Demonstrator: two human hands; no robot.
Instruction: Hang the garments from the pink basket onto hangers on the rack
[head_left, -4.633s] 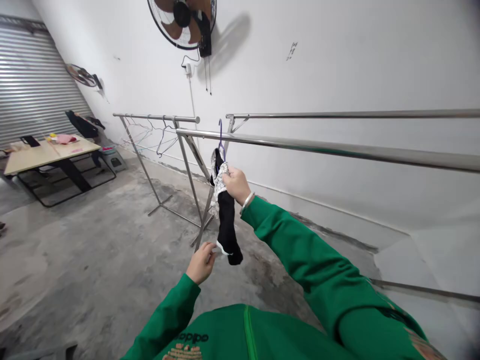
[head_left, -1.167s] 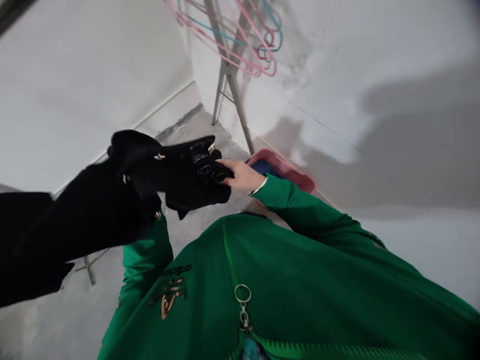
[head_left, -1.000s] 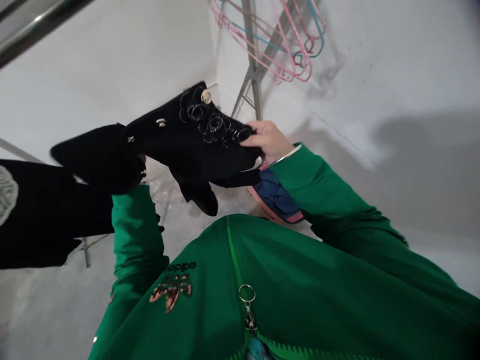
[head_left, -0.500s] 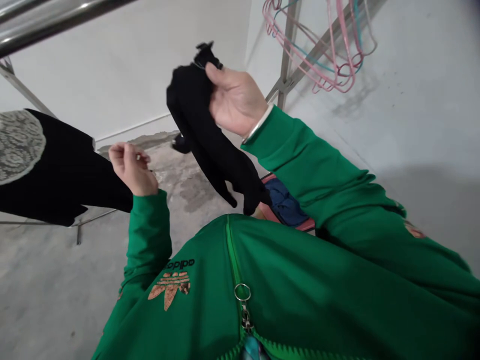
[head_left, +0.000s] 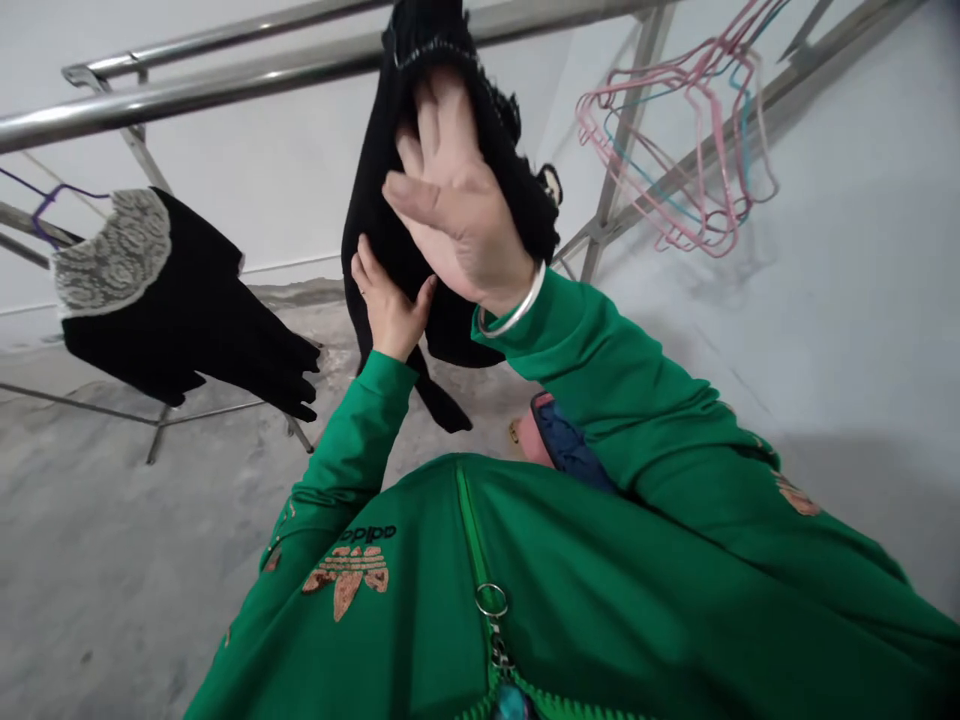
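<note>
The garment [head_left: 379, 165] is held up in front of the rail [head_left: 187, 95], its upper end overlapping it in view; whether the two touch cannot be told. The right hand [head_left: 465, 220] is slipped under the garment's opening, its fingers straight and unclenched. The left hand [head_left: 394, 315] is laid on the garment below the rail, thumb spread and fingers released.

Since the garment seems to be supported mostly by flat right fingers, it could be dropped to the floor [head_left: 90, 560] or into the basin [head_left: 534, 445] below the rail if that hand is tilted. The edge trim could also be snagged by the bangle [head_left: 525, 306], should the wrist be turned or pulled out quickly.

In the frame half a second ago, the garment is pinched by the right hand and not touched by the left, and no part of it overlaps the rail. More of the lace top [head_left: 187, 310], hung below the rail's left part, is now shown.
</note>
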